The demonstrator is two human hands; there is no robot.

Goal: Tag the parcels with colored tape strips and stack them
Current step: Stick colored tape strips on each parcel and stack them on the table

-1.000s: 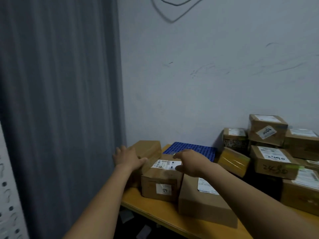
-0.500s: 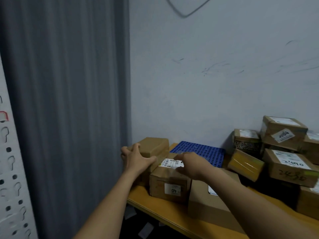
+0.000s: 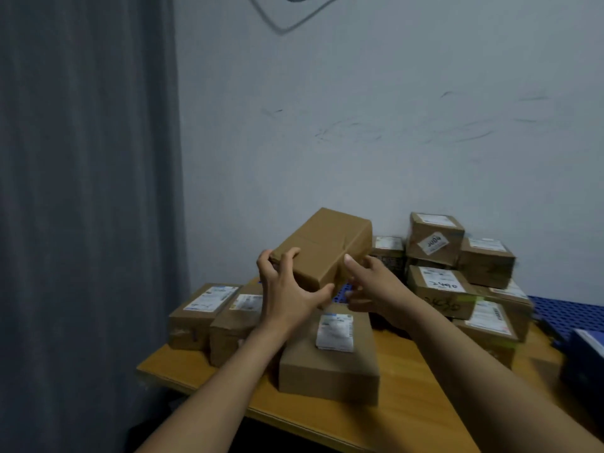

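A plain brown parcel with no label showing is tilted in the air above the wooden table. My left hand grips its near left corner, fingers on top and thumb under the front edge. My right hand holds its right side, index finger stretched along the box. Below them lies a long labelled parcel. Two more labelled parcels, one at the far left and one beside it, stand side by side at the table's left edge. No tape is in view.
A pile of several labelled parcels leans against the white wall at the right. A blue perforated tray shows behind the pile and at the right edge. A grey curtain hangs at the left, past the table's edge.
Both hands have lifted the plain brown parcel from the table's left rear corner into the air. The camera has swung right and back, bringing more of the table into view.
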